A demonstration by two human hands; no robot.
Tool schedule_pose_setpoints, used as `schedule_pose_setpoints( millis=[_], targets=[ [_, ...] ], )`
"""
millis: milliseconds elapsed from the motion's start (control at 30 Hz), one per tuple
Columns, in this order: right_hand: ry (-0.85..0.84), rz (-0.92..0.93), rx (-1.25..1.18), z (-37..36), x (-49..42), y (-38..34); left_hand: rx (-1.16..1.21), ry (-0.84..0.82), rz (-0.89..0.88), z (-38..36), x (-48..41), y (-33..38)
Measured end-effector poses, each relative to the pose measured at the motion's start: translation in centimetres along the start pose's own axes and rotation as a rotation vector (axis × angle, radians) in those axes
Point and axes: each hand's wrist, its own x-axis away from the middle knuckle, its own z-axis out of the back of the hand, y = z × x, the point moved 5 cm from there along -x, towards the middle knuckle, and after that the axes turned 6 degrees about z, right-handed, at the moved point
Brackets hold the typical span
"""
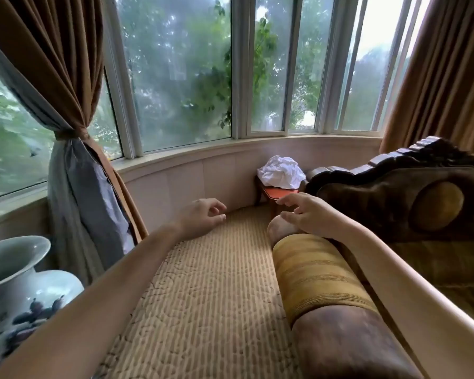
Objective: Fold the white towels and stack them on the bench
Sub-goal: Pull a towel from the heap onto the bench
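A crumpled heap of white towels lies on a small red-topped wooden stool at the far end, under the bay window. A long bench with a tan quilted cover runs from the near edge toward that stool. My left hand hovers over the bench's far part, fingers loosely curled, holding nothing. My right hand reaches forward above the end of a bolster, fingers relaxed and empty. Both hands are well short of the towels.
A yellow and brown bolster lies along the bench's right side against a dark carved wooden backrest. A large pale porcelain vase stands at the left. Tied brown curtains hang at the left, and more at the right.
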Motion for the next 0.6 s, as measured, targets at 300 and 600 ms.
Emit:
schedule_pose_setpoints(
  millis=[300, 600],
  targets=[
    [-0.074, 0.034, 0.025, -4.6, -10.2, 2.1, 0.046, 0.034, 0.058, 1.6, -7.8, -6.7],
    [-0.009, 0.086, 0.042, -7.3, -25.1, 1.8, 0.03, 0.05, 0.046, 6.9, -20.0, -15.6]
  ],
)
